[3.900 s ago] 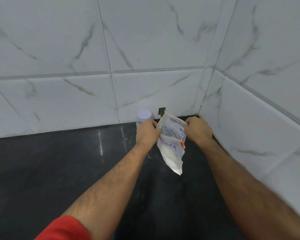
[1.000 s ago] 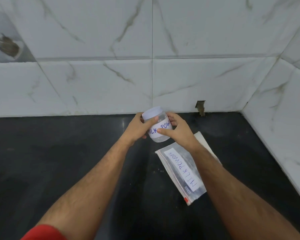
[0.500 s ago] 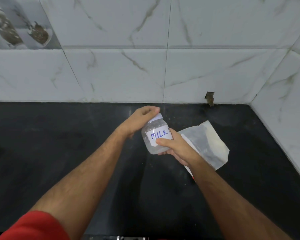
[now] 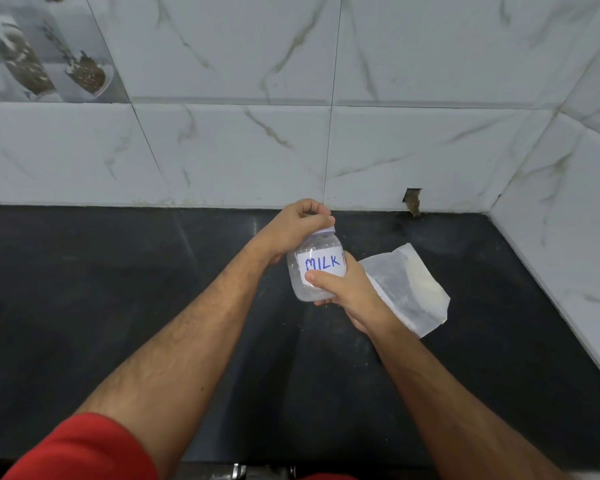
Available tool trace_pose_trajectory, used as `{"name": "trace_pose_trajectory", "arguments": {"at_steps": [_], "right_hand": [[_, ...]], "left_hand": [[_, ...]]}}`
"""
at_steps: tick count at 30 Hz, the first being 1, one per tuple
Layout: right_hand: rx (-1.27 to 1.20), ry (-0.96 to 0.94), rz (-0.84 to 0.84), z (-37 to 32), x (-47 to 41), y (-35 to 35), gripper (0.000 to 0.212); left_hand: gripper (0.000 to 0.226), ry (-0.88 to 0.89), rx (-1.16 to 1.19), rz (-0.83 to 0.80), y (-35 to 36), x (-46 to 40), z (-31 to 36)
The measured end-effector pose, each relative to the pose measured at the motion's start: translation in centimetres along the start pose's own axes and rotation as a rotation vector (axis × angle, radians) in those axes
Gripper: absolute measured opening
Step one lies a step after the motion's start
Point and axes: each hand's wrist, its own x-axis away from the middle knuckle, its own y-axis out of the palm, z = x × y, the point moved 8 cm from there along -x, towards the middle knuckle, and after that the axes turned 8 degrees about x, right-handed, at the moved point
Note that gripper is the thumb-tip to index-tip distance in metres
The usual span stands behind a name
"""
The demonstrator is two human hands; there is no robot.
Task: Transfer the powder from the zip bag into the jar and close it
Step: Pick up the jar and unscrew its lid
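Note:
A small clear plastic jar (image 4: 312,251) with a white label reading "MILK" is held above the black counter. My right hand (image 4: 340,289) grips its lower body from the right. My left hand (image 4: 295,226) is closed over the white lid (image 4: 327,230) on top, hiding most of it. The zip bag (image 4: 409,289) lies flat on the counter just right of the jar, partly under my right wrist, with pale powder showing near its far edge.
The black counter (image 4: 153,289) runs left and toward me. White marble-look tiled walls (image 4: 243,150) close the back and right side, meeting in a corner at the right. A small chipped hole (image 4: 412,199) sits at the wall base.
The bag, held up by both hands at first, now lies on the counter. Both hands have taken the jar; the left hand has shifted over the lid and the jar has turned.

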Motion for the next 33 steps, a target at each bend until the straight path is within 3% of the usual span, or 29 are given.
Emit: {"name": "trace_pose_trajectory", "arguments": {"at_steps": [6, 10, 13, 17, 21, 24, 27, 33], "right_hand": [[0.368, -0.117, 0.161, -1.6, -0.2, -0.5, 0.073], [0.413, -0.073, 0.039, -1.3, -0.5, 0.3, 0.076], [0.350, -0.072, -0.049, -1.3, -0.4, 0.8, 0.065], [0.293, -0.053, -0.032, -0.9, -0.1, -0.3, 0.059], [0.294, -0.050, -0.018, -1.0, -0.1, -1.4, 0.055], [0.299, -0.062, -0.033, -1.3, -0.1, -0.9, 0.061], [0.280, -0.083, -0.022, -1.2, -0.1, -0.2, 0.063], [0.285, -0.078, 0.016, -0.3, -0.6, -0.5, 0.065]], "left_hand": [[0.019, 0.045, -0.181, 0.281, -1.5, 0.7, -0.7], [0.030, -0.046, -0.190, 0.235, -1.7, 1.2, -1.5], [0.047, -0.120, -0.167, 0.142, -1.4, 1.6, -1.7], [0.025, -0.170, 0.025, 0.005, -2.3, 2.4, -1.9], [0.046, -0.172, -0.038, 0.030, -4.7, 2.7, -2.3], [0.050, -0.122, -0.011, 0.057, -4.7, 2.7, -1.7], [0.045, -0.068, 0.082, 0.018, -3.1, 2.7, -1.3], [0.027, -0.020, 0.007, 0.041, -2.1, 3.0, -1.5]]}}
